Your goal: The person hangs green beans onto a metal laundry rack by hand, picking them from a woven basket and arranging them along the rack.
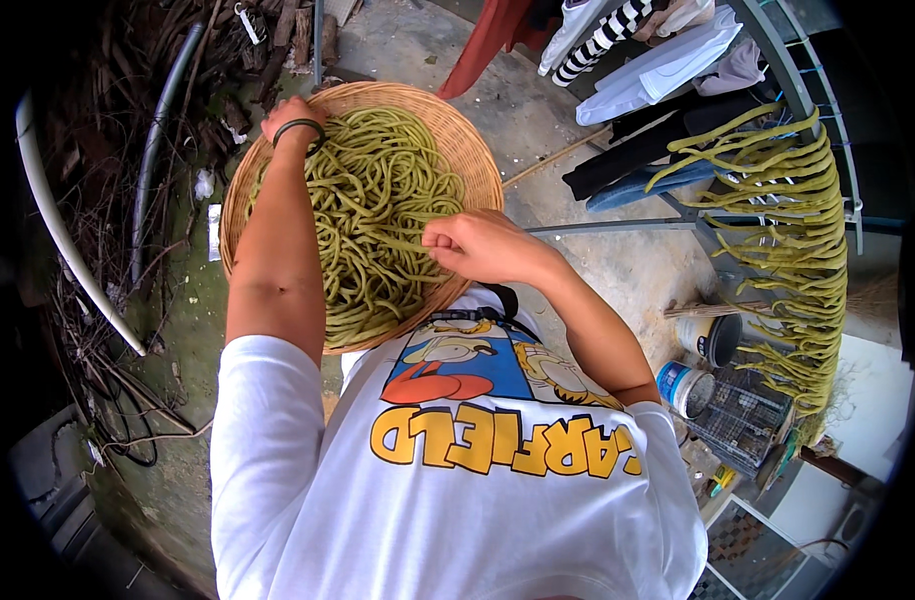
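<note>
A round woven wicker basket (474, 150) is tipped against my front, full of limp, tangled green long beans (372, 185). My left hand (291, 118), with a dark bangle at its wrist, grips the far left part of the rim, its fingertips partly out of sight. At the right side of the heap my right hand (467, 245) is closed in a pinch on a long bean whose end lies among the others. More long beans (777, 255) hang side by side over a curved rail at my right.
Clothes (657, 70) hang on a metal frame at the back right. Paint buckets (685, 388) and a wire cage (742, 420) stand on the floor at right. Piled sticks (107, 110), a white pipe (62, 225) and a grey pipe (162, 130) lie along the left.
</note>
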### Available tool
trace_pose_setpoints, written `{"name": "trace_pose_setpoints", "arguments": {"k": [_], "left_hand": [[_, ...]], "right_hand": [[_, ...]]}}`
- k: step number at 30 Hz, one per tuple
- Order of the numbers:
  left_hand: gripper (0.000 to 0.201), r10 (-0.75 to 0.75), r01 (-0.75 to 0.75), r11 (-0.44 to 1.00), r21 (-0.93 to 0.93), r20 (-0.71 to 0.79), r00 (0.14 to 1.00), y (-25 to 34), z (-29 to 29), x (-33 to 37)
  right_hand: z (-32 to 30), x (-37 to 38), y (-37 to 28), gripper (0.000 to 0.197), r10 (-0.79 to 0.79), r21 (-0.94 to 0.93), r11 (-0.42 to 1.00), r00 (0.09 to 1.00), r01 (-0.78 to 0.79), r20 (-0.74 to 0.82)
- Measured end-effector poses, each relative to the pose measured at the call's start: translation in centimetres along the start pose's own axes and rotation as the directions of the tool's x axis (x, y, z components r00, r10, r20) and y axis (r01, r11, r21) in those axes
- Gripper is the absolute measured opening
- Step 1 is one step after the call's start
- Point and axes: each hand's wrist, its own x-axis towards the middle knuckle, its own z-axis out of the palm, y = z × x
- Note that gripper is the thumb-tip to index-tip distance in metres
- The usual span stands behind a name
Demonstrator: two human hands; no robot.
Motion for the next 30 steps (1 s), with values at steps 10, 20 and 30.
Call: {"name": "trace_pose_setpoints", "arguments": {"k": [10,20,30], "left_hand": [[0.058,0.029,-0.029,1.0,0.005,0.01,1.0,-0.4,0.1,0.2],[0.054,0.075,-0.075,0.997,-0.005,0.004,0.997,-0.3,0.4,0.2],[0.055,0.114,-0.114,0.993,0.028,0.016,0.993,-0.3,-0.6,0.3]], "right_hand": [[-8.4,-3.8,-6.9,0.011,-0.136,0.322,0.922,0.958,0.215,-0.252],[-21.4,-11.7,-10.6,0.022,-0.414,-0.337,0.909,0.602,0.244,-0.683],[-35.0,-21.5,-7.6,0.015,-0.352,-0.357,0.934,0.218,0.015,-0.91]]}}
